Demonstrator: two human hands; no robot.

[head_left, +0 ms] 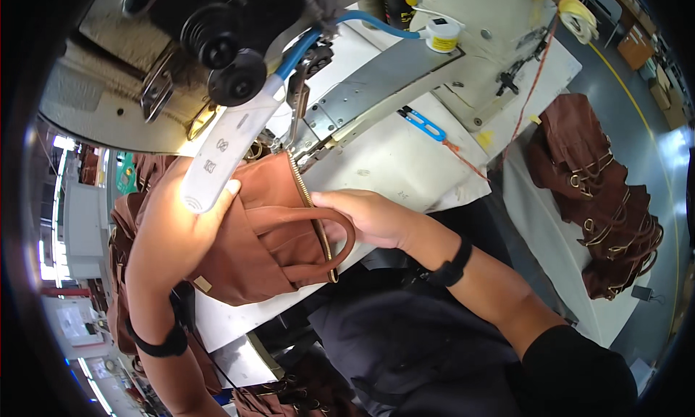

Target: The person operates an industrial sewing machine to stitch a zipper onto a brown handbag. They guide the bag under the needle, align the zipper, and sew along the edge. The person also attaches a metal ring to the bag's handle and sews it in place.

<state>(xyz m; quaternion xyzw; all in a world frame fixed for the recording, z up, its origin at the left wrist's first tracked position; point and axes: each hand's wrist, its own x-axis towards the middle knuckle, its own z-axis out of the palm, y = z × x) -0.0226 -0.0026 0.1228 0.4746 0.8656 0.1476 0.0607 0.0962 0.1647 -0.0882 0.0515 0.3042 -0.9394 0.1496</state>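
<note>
A brown leather handbag (271, 243) with a brass zipper and a looped handle lies on the white sewing table (391, 156), its top edge under the needle of the sewing machine (311, 62). My left hand (184, 221) presses flat on the bag's left side, partly hidden behind a white lamp bar. My right hand (369, 214) rests on the bag's right side beside the zipper, fingers reaching under the handle. Both wrists wear black bands.
A white lamp bar (224, 153) on a blue hose hangs over the bag. Blue thread snips (423, 124) lie on the table. A pile of brown bags (601, 200) sits at the right, more brown bags at lower left. Grey floor with a yellow line lies beyond.
</note>
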